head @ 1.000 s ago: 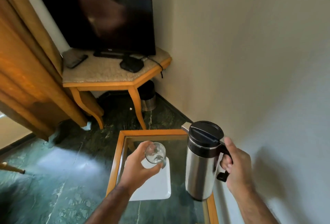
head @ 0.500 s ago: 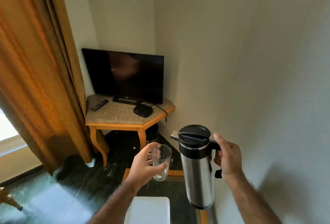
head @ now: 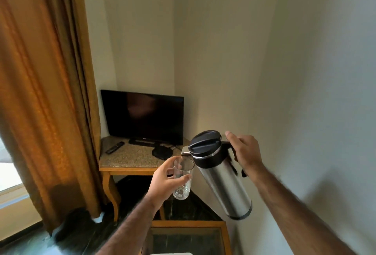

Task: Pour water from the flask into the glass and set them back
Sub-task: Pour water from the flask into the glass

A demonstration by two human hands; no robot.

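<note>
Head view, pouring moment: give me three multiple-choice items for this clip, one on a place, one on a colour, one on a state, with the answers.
1. Where is the flask's spout?
A. Over the rim of the glass
B. Under the glass
C. Behind the television

2. What colour is the flask's lid?
A. White
B. Black
C. Orange

3. How is the flask held?
A. Upright on the table
C. Upside down
B. Tilted, top toward the glass

Answers:
1. A, the spout sits just above the rim of the glass held in the left hand.
2. B, the lid and the collar below it are black, over a steel body.
3. B, the right hand grips the handle and the flask leans with its base up and away, in the air above the glass-topped table.
</note>
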